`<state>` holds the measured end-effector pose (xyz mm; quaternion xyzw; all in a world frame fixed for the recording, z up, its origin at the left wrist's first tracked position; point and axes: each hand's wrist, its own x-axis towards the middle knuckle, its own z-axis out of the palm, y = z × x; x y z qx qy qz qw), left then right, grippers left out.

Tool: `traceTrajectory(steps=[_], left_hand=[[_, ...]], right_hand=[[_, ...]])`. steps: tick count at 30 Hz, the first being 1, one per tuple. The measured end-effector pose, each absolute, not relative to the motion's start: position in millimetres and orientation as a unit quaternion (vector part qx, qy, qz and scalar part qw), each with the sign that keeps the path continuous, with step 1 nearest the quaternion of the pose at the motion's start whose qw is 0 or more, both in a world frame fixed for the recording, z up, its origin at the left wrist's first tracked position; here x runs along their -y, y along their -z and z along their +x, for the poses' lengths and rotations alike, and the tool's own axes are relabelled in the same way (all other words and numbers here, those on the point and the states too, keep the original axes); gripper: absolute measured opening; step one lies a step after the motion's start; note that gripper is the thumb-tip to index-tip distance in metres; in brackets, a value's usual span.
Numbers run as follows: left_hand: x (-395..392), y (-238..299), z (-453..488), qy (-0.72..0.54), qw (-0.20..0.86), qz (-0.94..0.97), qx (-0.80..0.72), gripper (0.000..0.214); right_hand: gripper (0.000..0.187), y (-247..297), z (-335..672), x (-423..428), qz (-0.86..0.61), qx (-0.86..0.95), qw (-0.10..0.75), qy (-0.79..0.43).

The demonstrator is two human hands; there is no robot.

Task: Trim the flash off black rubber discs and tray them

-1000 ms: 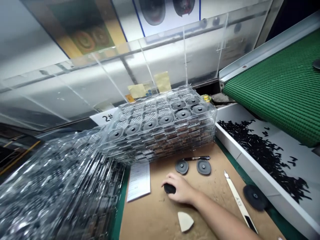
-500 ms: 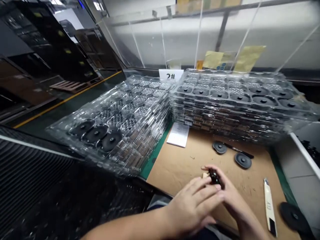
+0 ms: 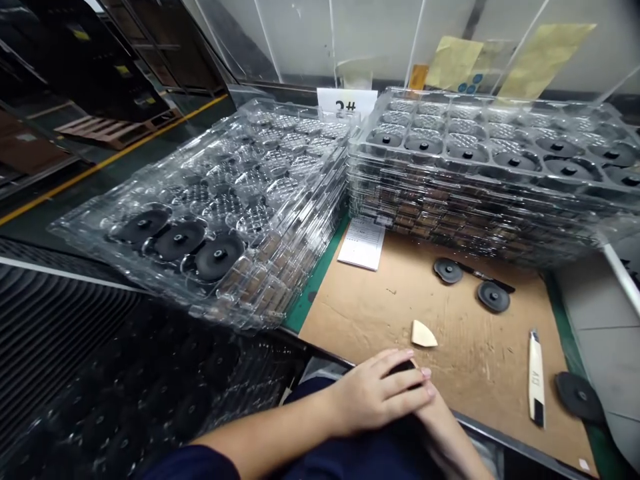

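We've got both hands together at the near edge of the cardboard mat. Left hand lies over the right hand, fingers bent across a black part, mostly hidden. Can't tell if either one grips it. Looks like a handling step on that part. Any next move calls for lifting our left fingers to expose it. Cream wedge sits just beyond our fingertips; two black discs farther back, cutter knife off right.
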<state>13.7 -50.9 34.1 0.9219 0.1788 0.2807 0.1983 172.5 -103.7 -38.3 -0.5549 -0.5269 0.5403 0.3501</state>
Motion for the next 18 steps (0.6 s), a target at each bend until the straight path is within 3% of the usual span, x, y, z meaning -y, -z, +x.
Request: traceTrajectory(steps=[5, 7, 10, 12, 15, 18], left_hand=[[44, -34, 6, -0.265, 0.318, 0.896, -0.163, 0.058], [44, -36, 5, -0.278, 0.456, 0.823, -0.191, 0.051], [43, -34, 5, -0.358, 0.69, 0.556, -0.296, 0.046], [41, -29, 6, -0.404, 0.743, 0.4, -0.354, 0.053], [33, -18, 8, -0.435, 0.763, 0.285, -0.384, 0.047], [23, -12, 8, -0.457, 0.781, 0.191, -0.381, 0.049]], right_hand=[[0.063, 15, 169, 106, -0.587, 0.425, 0.328, -0.606], [0.068, 2, 169, 103, -0.579, 0.419, 0.307, -0.628], [0.074, -18, 174, 93, -0.546, 0.478, 0.257, -0.638], [0.069, -28, 182, 86, -0.559, 0.539, 0.249, -0.578], [0.054, -26, 197, 72, -0.671, 0.599, 0.244, -0.362], [0.055, -7, 207, 59, -0.732, 0.618, 0.202, -0.203]])
